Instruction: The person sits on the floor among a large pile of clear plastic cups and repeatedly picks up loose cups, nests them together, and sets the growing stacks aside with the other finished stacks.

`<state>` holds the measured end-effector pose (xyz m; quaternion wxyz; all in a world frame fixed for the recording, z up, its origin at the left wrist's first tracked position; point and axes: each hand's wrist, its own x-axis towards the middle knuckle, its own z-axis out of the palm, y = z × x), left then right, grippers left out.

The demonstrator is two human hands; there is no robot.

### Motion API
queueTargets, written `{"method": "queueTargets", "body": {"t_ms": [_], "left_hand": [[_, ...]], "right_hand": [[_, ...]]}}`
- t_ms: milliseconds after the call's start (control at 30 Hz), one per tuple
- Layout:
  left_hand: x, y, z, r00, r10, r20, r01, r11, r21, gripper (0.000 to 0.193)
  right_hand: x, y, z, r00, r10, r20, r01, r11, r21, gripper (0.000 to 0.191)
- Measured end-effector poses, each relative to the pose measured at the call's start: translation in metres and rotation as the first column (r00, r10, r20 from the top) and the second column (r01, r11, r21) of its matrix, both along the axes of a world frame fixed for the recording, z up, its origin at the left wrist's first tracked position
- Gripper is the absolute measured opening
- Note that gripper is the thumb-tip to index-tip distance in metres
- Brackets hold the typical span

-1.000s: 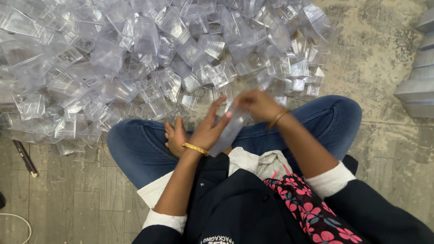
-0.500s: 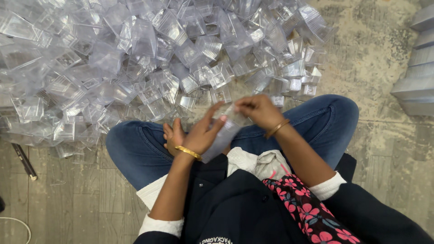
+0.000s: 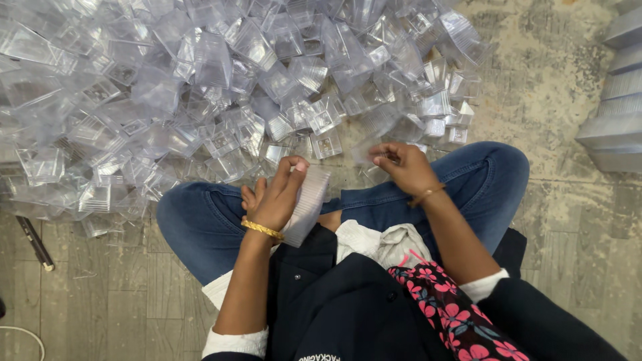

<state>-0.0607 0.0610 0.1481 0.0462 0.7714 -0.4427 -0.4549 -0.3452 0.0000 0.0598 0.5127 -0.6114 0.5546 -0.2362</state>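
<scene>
While our left hand (image 3: 277,197) wraps a nested stack of clear plastic pieces (image 3: 306,206) above our lap, its grip closed around the stack's side, our right hand (image 3: 401,167) reaches out toward the near edge of the heap of clear plastic containers (image 3: 221,100) on the floor (image 3: 555,73). Its fingertips are pinched narrow on what looks like a single thin clear piece (image 3: 364,152). The stack's long axis slants up and away from us, its open top end pointing at the heap, left of the pinched piece and near it.
</scene>
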Motion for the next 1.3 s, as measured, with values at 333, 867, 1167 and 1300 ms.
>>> {"method": "queueTargets", "body": {"t_ms": [333,867,1167,1300], "left_hand": [[-0.016,0.005,-0.044,0.792,-0.280,-0.543,0.029,0.905,-0.425,0.048],[-0.003,0.006,-0.030,0.946,-0.152,-0.286,0.089,0.972,-0.219,0.056],[-0.016,0.010,-0.049,0.736,-0.199,-0.647,-0.082,0.922,-0.378,0.056],[-0.018,0.010,-0.049,0.737,-0.130,-0.663,-0.152,0.924,-0.350,0.057]], "right_hand": [[0.020,0.026,0.030,0.872,0.227,0.433,-0.316,0.938,0.144,0.036],[0.025,-0.033,-0.028,0.988,-0.055,0.142,0.023,0.975,0.219,0.018],[0.049,-0.031,0.051,0.938,0.332,-0.103,-0.288,0.907,0.307,0.015],[0.050,-0.037,0.069,0.941,0.322,-0.105,-0.277,0.910,0.310,0.015]]}}
